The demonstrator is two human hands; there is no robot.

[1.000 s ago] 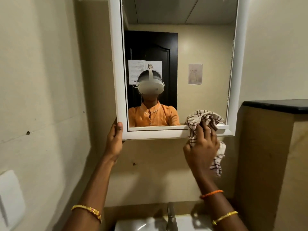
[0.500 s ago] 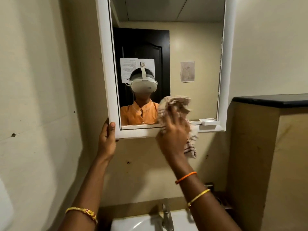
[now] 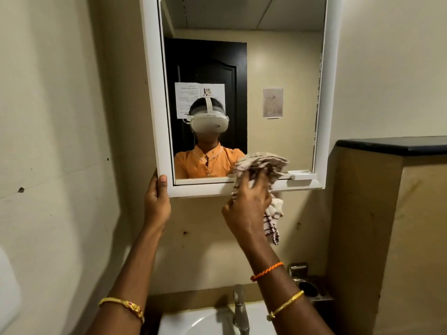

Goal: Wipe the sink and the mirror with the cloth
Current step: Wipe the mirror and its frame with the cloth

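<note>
The sink sits lowest and nearest, right under the mirror, with the tap standing at its back edge. A small metal holder hangs on the wall just right of the tap.

Higher up, the left hand grips the mirror's bottom left corner, thumb on the front of the white frame. The right hand is bunched around the cloth and presses it on the glass at the mirror's bottom edge. One end of the cloth hangs down below the frame.

A little white tray sits on the mirror's bottom ledge, just right of the cloth. A wide swipe that way could bump it or catch the cloth on it. A hard push could rock the mirror if the left hand lets go.

There is lots of bare glass above the cloth. To the right of the mirror, a dark-topped ledge sticks out, so there is less room there.
</note>
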